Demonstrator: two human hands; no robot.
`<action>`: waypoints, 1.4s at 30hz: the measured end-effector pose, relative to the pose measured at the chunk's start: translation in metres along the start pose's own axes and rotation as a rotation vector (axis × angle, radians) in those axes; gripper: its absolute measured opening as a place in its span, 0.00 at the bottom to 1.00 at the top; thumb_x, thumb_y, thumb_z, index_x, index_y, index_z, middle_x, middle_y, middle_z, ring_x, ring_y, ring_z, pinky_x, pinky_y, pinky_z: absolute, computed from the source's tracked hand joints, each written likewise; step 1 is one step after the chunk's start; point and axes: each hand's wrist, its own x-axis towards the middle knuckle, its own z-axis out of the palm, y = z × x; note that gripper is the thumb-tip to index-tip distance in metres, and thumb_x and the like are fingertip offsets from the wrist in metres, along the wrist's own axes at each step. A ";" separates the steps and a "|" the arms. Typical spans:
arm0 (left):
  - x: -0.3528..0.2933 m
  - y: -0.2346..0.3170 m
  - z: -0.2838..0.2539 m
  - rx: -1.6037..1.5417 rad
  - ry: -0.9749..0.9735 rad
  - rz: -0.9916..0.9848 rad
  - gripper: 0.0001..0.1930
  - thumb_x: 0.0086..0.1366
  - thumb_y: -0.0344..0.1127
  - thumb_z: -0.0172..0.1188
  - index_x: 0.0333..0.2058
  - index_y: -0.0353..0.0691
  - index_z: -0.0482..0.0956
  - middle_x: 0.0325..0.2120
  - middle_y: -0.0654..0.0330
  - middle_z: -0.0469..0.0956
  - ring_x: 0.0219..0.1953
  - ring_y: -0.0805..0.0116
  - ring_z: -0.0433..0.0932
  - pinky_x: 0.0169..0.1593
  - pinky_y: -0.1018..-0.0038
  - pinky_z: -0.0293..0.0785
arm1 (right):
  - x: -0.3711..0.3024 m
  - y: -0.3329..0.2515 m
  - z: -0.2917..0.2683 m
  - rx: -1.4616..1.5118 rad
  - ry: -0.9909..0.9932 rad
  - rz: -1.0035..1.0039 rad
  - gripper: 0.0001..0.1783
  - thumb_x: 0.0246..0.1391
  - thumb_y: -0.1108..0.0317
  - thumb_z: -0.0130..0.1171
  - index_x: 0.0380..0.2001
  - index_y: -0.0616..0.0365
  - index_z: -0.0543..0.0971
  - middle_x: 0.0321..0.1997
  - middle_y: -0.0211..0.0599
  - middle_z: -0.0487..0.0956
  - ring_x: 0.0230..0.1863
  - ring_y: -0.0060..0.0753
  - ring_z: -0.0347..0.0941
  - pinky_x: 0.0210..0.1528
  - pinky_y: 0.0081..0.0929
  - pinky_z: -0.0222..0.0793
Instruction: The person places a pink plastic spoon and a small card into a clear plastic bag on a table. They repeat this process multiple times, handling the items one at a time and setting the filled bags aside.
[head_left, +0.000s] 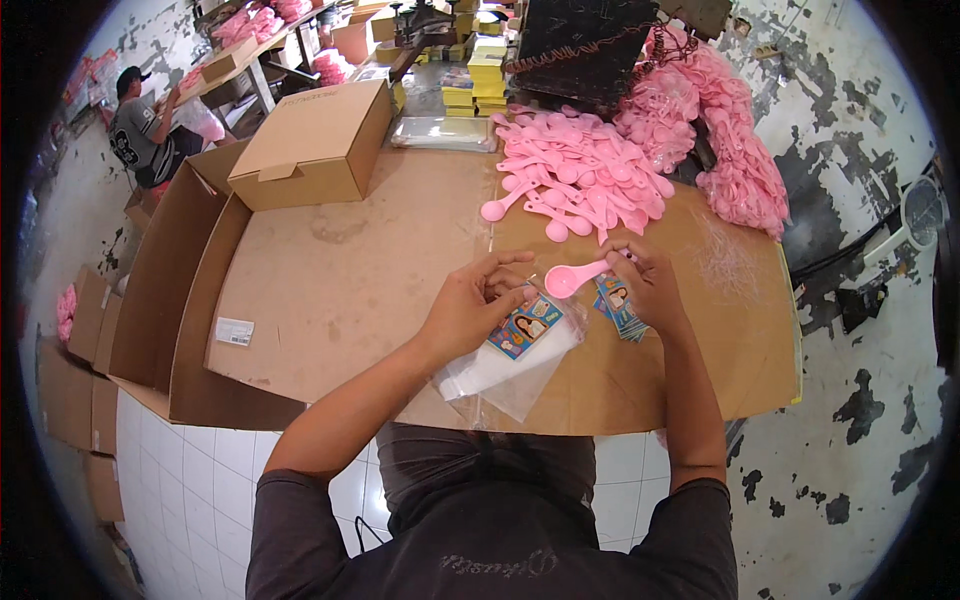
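Note:
A pink plastic measuring spoon (570, 279) is pinched by its handle in my right hand (648, 282), its round bowl pointing left toward my other hand. My left hand (470, 308) has its thumb and fingers closed at the upper edge of a small colourful printed card (524, 330). The card lies over clear plastic bags (485, 372); whether it is inside one I cannot tell. Under my right hand lies a small stack of similar cards (628, 318). Just beyond my hands spreads a heap of loose pink spoons (585, 165).
The work surface is cardboard (340, 270). A closed cardboard box (310, 145) stands at its far left, beside an open carton (175, 290). Bagged pink spoons (740, 150) hang at the far right. Behind are yellow stacks (488, 75) and a seated person (145, 130).

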 end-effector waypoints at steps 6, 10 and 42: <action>0.001 -0.003 0.002 0.030 -0.019 -0.049 0.21 0.71 0.28 0.65 0.61 0.34 0.75 0.38 0.61 0.86 0.33 0.84 0.79 0.35 0.83 0.75 | -0.003 0.007 0.000 -0.063 -0.030 -0.172 0.06 0.65 0.75 0.55 0.39 0.63 0.81 0.36 0.33 0.79 0.38 0.24 0.74 0.41 0.26 0.69; 0.003 -0.007 0.001 0.092 -0.047 -0.019 0.19 0.71 0.28 0.65 0.59 0.33 0.77 0.39 0.59 0.86 0.37 0.81 0.81 0.42 0.81 0.78 | -0.004 0.006 0.000 -0.042 0.047 -0.171 0.05 0.63 0.76 0.57 0.38 0.63 0.81 0.35 0.33 0.79 0.37 0.25 0.74 0.41 0.27 0.70; 0.000 -0.003 -0.005 -0.292 -0.354 -0.032 0.15 0.75 0.32 0.59 0.57 0.34 0.76 0.46 0.62 0.84 0.47 0.78 0.81 0.54 0.77 0.76 | 0.003 -0.093 0.028 -0.126 -0.390 -0.467 0.08 0.53 0.79 0.68 0.37 0.58 0.87 0.44 0.36 0.84 0.51 0.39 0.79 0.59 0.37 0.71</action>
